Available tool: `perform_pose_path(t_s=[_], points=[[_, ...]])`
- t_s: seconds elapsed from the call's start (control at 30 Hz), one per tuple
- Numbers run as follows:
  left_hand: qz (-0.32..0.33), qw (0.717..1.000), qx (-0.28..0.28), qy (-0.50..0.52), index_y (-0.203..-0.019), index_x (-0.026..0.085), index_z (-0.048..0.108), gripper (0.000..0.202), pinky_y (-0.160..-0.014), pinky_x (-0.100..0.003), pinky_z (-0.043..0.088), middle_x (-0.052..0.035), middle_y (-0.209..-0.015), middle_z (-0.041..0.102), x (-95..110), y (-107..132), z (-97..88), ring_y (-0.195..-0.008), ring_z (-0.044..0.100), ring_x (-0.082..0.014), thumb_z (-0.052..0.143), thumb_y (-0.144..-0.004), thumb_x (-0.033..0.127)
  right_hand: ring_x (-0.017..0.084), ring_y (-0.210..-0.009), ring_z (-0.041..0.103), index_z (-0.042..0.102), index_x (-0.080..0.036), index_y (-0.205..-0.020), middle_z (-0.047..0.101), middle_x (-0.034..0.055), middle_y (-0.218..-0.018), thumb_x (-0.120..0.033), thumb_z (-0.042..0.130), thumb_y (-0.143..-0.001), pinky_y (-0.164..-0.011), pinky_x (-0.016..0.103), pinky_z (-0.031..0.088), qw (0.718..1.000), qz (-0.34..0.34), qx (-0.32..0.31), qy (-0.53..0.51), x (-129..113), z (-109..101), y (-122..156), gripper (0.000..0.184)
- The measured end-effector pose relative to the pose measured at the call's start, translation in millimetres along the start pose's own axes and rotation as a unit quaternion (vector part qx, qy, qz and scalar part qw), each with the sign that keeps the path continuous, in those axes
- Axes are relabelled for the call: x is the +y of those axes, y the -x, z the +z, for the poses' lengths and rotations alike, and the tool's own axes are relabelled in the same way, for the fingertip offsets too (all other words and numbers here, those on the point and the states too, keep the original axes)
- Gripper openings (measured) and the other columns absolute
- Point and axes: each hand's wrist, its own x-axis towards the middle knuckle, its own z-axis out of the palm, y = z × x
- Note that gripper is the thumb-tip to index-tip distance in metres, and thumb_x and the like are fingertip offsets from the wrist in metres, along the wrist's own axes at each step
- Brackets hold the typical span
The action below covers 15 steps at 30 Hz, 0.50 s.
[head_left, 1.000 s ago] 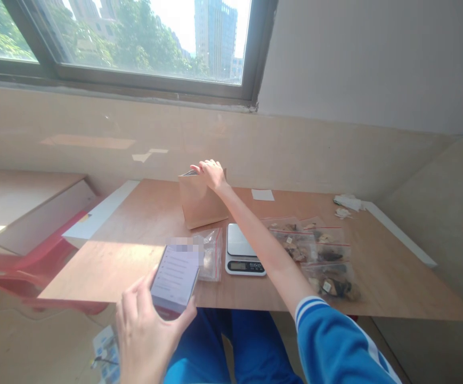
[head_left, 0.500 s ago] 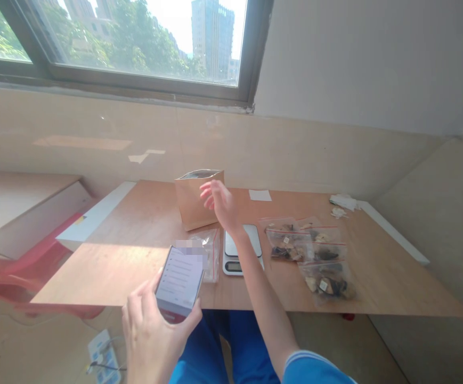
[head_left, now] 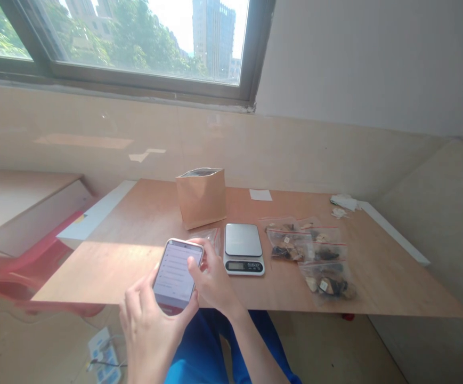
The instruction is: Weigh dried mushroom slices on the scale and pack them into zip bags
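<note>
My left hand holds a smartphone from below, with its lit screen facing me. My right hand is at the phone's right side, its thumb on the screen and its fingers curled around the edge. Beyond them, a kraft paper bag stands upright on the plywood table, its top folded narrow and showing a dark inner lining. Neither hand touches the bag. A digital kitchen scale sits just to the right of my right hand.
Several zip bags of dried brown pieces lie at the table's right. A clear zip bag lies partly behind my right hand. A white paper slip lies at the back. A red chair stands left, and a power strip lies on the floor.
My right hand has let go of the paper bag and come back toward me to the smartphone. The scale is no longer partly hidden by my arm. The bag stays upright.
</note>
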Motion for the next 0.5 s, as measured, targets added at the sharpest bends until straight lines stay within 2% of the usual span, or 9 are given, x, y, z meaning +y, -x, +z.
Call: perform_pose_path(t_s=[0.2, 0.3, 0.37, 0.5], points=[[0.014, 1.000, 0.013, -0.004, -0.126, 0.010, 0.043, 0.089, -0.094, -0.050, 0.036, -0.0160, -0.109, 0.050, -1.5, 0.4, 0.4, -0.110, 0.043, -0.0341, 0.045, -0.062, 0.072, 0.015, -0.090, 0.059, 0.040, -0.023, -0.116, 0.060, 0.0028, -0.099, -0.038, 0.043, -0.089, -0.077, 0.029, 0.047, 0.992, 0.025, -0.078, -0.095, 7.1, -6.5, 9.1, 0.031], [0.025, 1.000, 0.017, -0.006, -0.125, 0.010, 0.043, 0.088, -0.094, -0.052, 0.035, -0.0161, -0.108, 0.051, -4.4, 0.4, 1.4, -0.109, 0.044, -0.0352, 0.044, -0.063, 0.073, 0.017, -0.098, 0.058, 0.038, -0.023, -0.120, 0.059, 0.0047, -0.108, -0.031, 0.047, -0.087, -0.086, 0.032, 0.045, 0.985, 0.044, -0.138, -0.098, 12.3, -8.9, 15.9, 0.035], [0.031, 0.999, 0.018, -0.009, -0.124, 0.010, 0.044, 0.084, -0.093, -0.053, 0.035, -0.0165, -0.107, 0.050, -6.7, 1.0, 1.5, -0.109, 0.043, -0.0358, 0.044, -0.065, 0.069, 0.017, -0.099, 0.058, 0.035, -0.023, -0.124, 0.057, 0.0055, -0.111, -0.024, 0.051, -0.083, -0.086, 0.033, 0.046, 0.981, 0.051, -0.167, -0.080, 16.0, -8.5, 19.8, 0.044], [0.040, 0.999, 0.020, -0.017, -0.123, 0.009, 0.044, 0.075, -0.092, -0.053, 0.036, -0.0175, -0.107, 0.049, -10.1, 2.3, 1.2, -0.108, 0.044, -0.0363, 0.046, -0.067, 0.060, 0.015, -0.091, 0.059, 0.029, -0.024, -0.131, 0.056, 0.0054, -0.112, -0.018, 0.054, -0.078, -0.083, 0.031, 0.048, 0.980, 0.050, -0.179, -0.068, 21.2, -4.5, 23.2, 0.059]])
